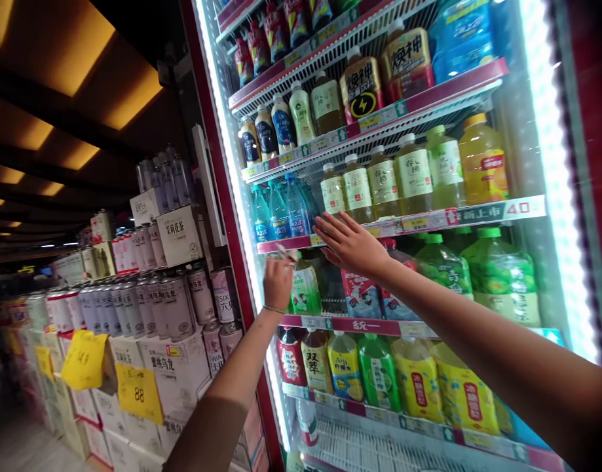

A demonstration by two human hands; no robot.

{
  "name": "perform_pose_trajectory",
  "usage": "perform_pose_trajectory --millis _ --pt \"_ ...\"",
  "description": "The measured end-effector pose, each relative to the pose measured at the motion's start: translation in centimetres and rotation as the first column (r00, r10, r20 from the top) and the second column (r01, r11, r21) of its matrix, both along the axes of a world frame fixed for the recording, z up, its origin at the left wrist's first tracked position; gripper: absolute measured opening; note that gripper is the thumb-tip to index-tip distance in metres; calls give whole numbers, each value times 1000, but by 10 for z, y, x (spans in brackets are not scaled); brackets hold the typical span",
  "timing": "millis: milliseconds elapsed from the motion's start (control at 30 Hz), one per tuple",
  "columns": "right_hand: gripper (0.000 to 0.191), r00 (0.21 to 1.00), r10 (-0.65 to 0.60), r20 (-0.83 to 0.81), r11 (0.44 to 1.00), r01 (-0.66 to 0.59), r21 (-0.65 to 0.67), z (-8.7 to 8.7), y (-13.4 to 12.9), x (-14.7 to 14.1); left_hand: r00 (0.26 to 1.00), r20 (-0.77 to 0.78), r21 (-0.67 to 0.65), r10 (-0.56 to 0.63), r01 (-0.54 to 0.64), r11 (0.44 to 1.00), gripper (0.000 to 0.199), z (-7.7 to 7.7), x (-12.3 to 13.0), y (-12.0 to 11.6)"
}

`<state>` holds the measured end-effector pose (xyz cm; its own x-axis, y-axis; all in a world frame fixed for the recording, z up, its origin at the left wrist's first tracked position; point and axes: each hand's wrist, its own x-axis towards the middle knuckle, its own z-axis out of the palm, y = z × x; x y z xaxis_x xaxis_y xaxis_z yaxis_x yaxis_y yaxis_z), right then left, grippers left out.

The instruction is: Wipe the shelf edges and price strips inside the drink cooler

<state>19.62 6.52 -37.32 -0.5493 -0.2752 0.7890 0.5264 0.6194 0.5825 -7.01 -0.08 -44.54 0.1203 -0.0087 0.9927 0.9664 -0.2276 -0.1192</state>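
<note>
My left hand is closed on a crumpled pale cloth, which pokes out above the fingers near the left end of a shelf's front edge. It is too small to tell whether this is fabric or paper. Behind that hand stands a green-labelled bottle. My right hand is stretched out flat, fingers extended, at the red price strip of the same shelf. Whether its fingertips touch the strip I cannot tell. Blue water bottles and pale-labelled tea bottles stand on this shelf.
An upright lit drinks cooler holds several shelves of bottles, including large green bottles at right and yellow bottles lower down. To the left, stacked cans stand on cartons with yellow price signs.
</note>
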Motion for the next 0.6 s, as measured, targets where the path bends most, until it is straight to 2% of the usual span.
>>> perform_pose_trajectory --millis 100,133,267,333,400,500,600 --pt "70 1000 -16 9 1000 16 -2 1 -2 2 997 -65 -67 -40 36 997 5 -7 14 9" --pt "68 1000 -22 9 1000 22 -2 1 -3 3 999 -34 -48 -37 35 998 2 -6 11 8" --pt "63 999 -38 8 999 38 6 1 -5 2 986 166 85 20 -35 996 16 7 -12 -1" --pt "63 999 -32 5 999 32 7 0 -5 1 982 182 96 43 -61 994 17 7 -12 -1" --pt "62 1000 -26 2 1000 26 5 0 -4 1 992 116 59 46 -53 997 14 1 -3 4" --pt "59 999 -42 5 999 42 7 1 -4 1 997 -76 -52 -9 5 999 8 -7 8 9" --pt "58 998 -65 3 998 65 6 1 -6 2 993 -116 -33 -35 31 999 11 -4 0 7"
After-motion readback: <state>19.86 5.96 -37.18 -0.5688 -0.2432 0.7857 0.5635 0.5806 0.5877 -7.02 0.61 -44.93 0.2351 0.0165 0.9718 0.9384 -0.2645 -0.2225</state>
